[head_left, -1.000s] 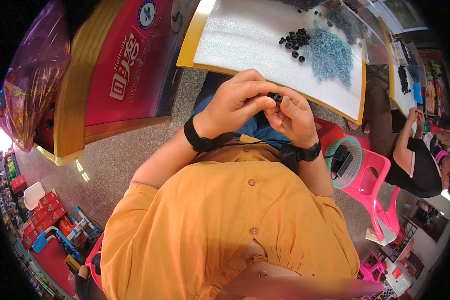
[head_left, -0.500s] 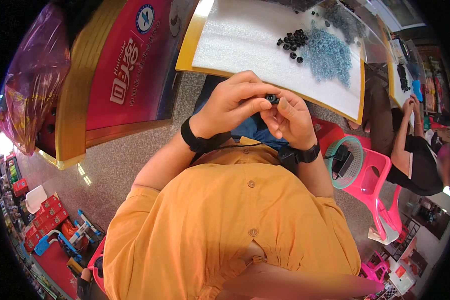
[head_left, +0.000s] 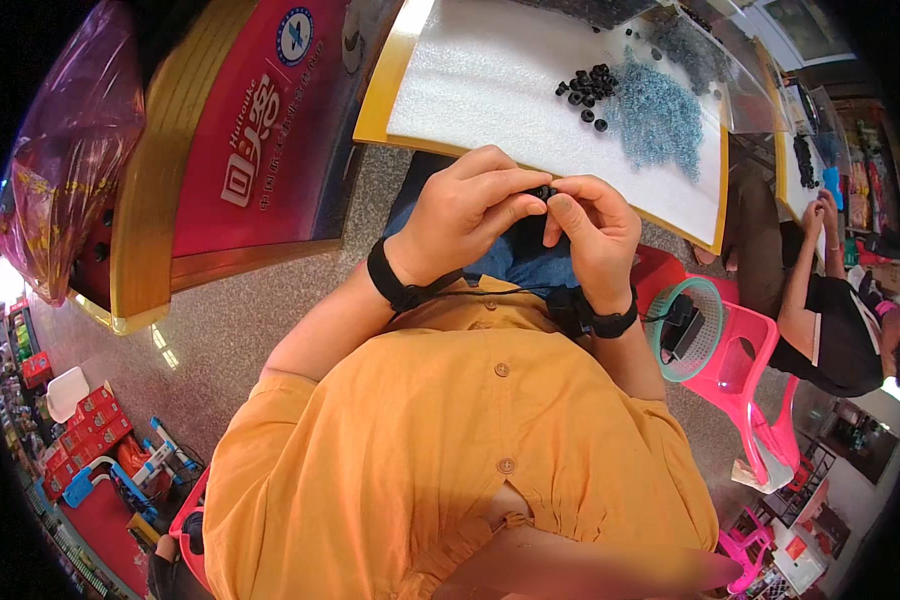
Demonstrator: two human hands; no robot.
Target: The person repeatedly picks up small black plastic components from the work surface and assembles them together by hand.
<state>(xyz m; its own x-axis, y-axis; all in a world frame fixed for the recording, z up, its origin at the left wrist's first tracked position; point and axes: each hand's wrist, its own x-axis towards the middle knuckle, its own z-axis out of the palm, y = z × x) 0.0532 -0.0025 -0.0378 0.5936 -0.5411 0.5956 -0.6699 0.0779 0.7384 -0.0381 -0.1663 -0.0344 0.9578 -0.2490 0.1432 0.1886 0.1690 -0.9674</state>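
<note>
Just off the near edge of the worktable, a small round black part (head_left: 541, 192) is pinched between my two hands. My left hand (head_left: 467, 207) grips it from the left with thumb and forefinger. From the other side, the thumb and fingertips of my right hand (head_left: 598, 228) close on the same part, and the fingers cover much of it. On the white padded tabletop (head_left: 490, 80) lies a loose heap of similar black parts (head_left: 590, 84). Right beside that heap spreads a pile of small, pale blue clear pieces (head_left: 658, 118).
Clear plastic bins (head_left: 755, 95) stand at the table's far right. A green basket (head_left: 692, 318) holding a black device rests on a pink chair (head_left: 745, 365) to my right. Another person (head_left: 830, 310) sits at a second table. At left stands a red-panelled counter (head_left: 245, 190).
The black part has turned between my fingers, so its end face no longer shows. My right hand has shifted slightly right, its fingers now bent differently around the part.
</note>
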